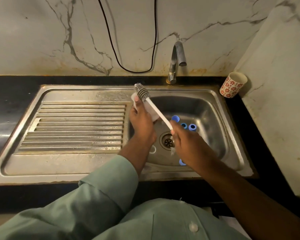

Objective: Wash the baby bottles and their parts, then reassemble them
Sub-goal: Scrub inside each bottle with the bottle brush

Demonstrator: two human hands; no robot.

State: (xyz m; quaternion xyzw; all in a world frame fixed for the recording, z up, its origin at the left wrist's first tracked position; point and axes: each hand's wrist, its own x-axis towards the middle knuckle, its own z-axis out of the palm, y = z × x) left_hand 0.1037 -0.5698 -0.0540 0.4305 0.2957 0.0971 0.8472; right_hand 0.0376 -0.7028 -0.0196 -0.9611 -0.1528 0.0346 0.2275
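Over the left edge of the steel sink (232,153) the left hand (140,122) curls its fingers round a clear baby bottle (152,111), a pale, see-through body held tilted, with its top end toward the back wall; most of it is hidden behind the hand, so only cloudy white patches show above and below the fingers. The right hand (185,142) grips the lower end of a bottle brush (151,103) by its slim white handle, which runs up and left across the bottle; the grey ribbed head of the brush sticks out past the bottle's upper end, above the rim of the basin. Down in the basin lie loose parts: three blue pieces (184,122) close together behind the right hand, another blue piece (182,162) near the front wall, partly covered by the right wrist, and a clear ring (152,149) beside the left wrist, near the drain (167,141). The tap (177,59) stands at the back with no water visible from its spout. A white cup with red flowers (233,84) sits on the dark counter at the sink's right rear corner, and the ribbed draining board (73,127) lies to the left
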